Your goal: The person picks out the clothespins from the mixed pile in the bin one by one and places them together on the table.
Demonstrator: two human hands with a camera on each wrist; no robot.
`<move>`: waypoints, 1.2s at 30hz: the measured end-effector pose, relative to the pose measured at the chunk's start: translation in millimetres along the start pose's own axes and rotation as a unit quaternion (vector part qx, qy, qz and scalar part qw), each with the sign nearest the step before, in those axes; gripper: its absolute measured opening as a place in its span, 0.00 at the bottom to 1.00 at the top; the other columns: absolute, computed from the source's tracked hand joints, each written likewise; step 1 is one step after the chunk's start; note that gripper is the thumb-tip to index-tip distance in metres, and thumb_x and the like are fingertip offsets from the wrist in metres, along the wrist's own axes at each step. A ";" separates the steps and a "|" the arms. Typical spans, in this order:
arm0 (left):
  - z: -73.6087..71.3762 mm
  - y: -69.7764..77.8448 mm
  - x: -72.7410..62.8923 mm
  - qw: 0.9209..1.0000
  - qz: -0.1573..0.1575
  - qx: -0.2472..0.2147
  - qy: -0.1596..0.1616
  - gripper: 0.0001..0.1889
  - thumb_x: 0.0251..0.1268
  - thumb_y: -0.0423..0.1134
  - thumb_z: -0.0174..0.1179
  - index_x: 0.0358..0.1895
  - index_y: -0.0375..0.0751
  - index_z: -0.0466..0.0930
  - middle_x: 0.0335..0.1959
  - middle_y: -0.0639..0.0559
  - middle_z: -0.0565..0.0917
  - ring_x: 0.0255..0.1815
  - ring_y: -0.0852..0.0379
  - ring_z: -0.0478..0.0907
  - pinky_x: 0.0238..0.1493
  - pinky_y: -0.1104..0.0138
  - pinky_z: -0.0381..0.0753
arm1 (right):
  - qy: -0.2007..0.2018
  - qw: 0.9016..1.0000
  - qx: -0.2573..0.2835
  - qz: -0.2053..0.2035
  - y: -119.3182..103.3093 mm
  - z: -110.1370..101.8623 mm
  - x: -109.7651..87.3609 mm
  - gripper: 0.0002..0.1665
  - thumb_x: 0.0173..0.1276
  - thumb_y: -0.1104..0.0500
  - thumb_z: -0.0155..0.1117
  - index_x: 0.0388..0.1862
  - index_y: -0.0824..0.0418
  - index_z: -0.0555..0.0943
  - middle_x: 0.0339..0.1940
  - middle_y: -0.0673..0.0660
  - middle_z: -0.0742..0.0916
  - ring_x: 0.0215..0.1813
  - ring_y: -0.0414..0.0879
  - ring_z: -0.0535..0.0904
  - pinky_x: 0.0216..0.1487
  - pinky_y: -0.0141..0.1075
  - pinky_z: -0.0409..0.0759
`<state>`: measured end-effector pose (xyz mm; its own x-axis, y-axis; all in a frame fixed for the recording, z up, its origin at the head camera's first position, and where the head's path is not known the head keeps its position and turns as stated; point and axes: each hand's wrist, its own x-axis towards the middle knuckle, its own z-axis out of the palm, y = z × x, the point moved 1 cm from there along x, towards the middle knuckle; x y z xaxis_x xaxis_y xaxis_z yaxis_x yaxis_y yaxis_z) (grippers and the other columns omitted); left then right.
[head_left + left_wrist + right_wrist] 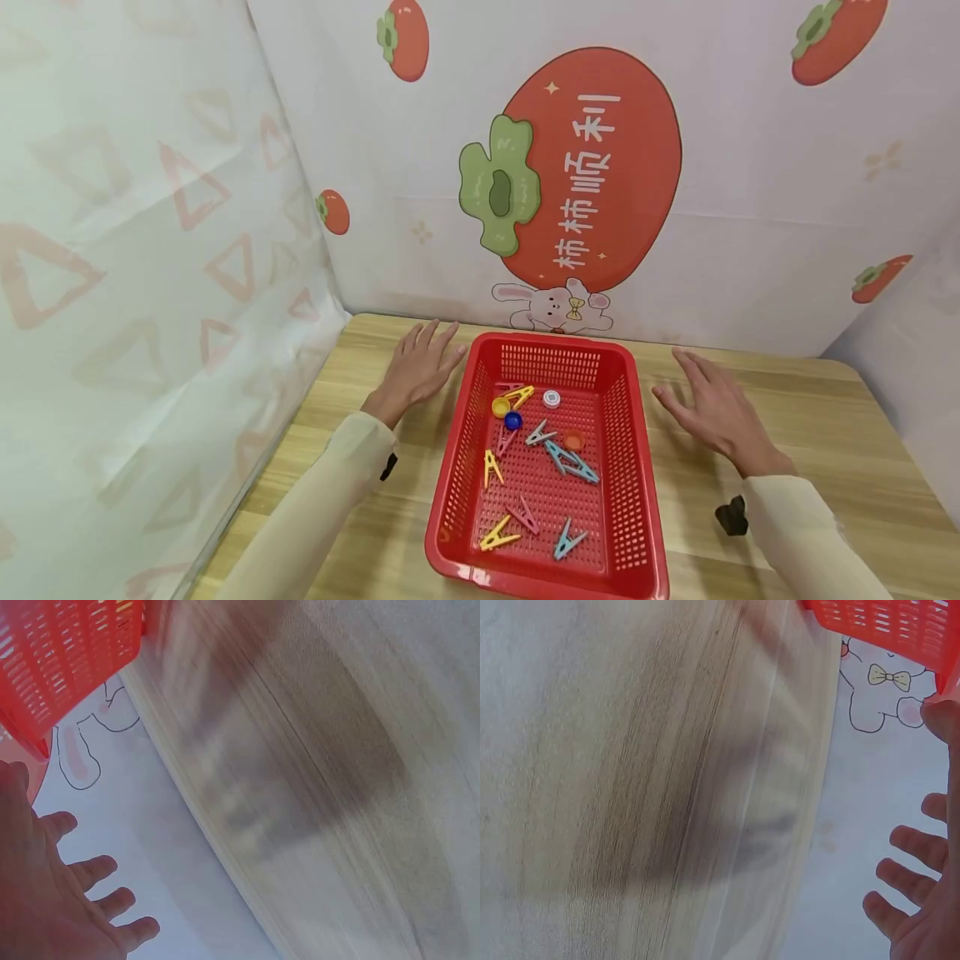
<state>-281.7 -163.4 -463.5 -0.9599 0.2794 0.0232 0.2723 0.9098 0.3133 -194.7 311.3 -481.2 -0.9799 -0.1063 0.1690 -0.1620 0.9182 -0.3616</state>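
A red plastic basket point(647, 500) with slotted walls stands on the wooden table between my two hands. Inside it lie several clothespins, among them a blue clothespin point(579, 468), a yellow clothespin point(498, 536) and a pink clothespin point(523, 515). Several round bottle caps lie there too, such as a white cap point(551, 399), a dark blue cap point(513, 421) and an orange cap point(573, 440). My left hand point(417, 367) hovers left of the basket, fingers spread and holding nothing. To the basket's right, my right hand point(716, 408) is likewise spread, apart from the rim, with nothing in it.
The wooden table point(810, 417) reaches back to a white printed cloth wall point(750, 167) with persimmon and rabbit drawings. Another cloth wall point(150, 250) runs along the left edge. A small black object point(732, 516) shows at the right sleeve.
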 end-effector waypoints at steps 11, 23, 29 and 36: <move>-3.3 7.1 -18.1 1.000 0.013 -0.023 -0.010 0.37 0.88 0.66 0.36 0.90 0.55 0.56 0.90 0.40 0.57 0.91 0.33 0.49 0.89 0.35 0.50 | 0.007 1.000 0.015 -0.013 -13.2 -4.2 -4.6 0.47 0.80 0.37 0.64 0.84 0.64 0.67 0.79 0.76 0.74 0.77 0.78 0.68 0.71 0.80 0.68; -6.5 18.3 -37.7 0.998 0.023 -0.052 -0.009 0.37 0.88 0.66 0.38 0.90 0.54 0.57 0.88 0.40 0.61 0.89 0.34 0.56 0.87 0.36 0.58 | 0.032 0.998 0.014 -0.043 -24.1 -5.6 -9.9 0.42 0.77 0.42 0.69 0.80 0.64 0.72 0.73 0.77 0.80 0.72 0.77 0.74 0.67 0.78 0.74; -7.2 21.5 -49.5 0.997 0.013 -0.077 -0.013 0.39 0.87 0.67 0.41 0.90 0.51 0.57 0.89 0.41 0.61 0.89 0.36 0.58 0.84 0.34 0.64 | 0.039 0.998 0.013 -0.048 -29.2 -8.9 -13.1 0.39 0.76 0.44 0.70 0.77 0.65 0.75 0.71 0.76 0.82 0.70 0.77 0.76 0.65 0.77 0.75; -9.5 25.5 -63.7 0.995 0.010 -0.096 -0.012 0.39 0.87 0.65 0.44 0.89 0.45 0.58 0.88 0.40 0.62 0.88 0.37 0.60 0.84 0.37 0.65 | 0.048 0.998 0.021 -0.047 -35.0 -12.9 -18.2 0.38 0.76 0.45 0.71 0.74 0.67 0.77 0.69 0.75 0.83 0.69 0.76 0.78 0.64 0.78 0.76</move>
<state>-214.2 -160.8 -447.9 -0.9516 0.3071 0.0092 0.2724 0.8294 0.4878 -169.7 286.0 -459.7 -0.9448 -0.1528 0.2897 -0.2597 0.8885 -0.3784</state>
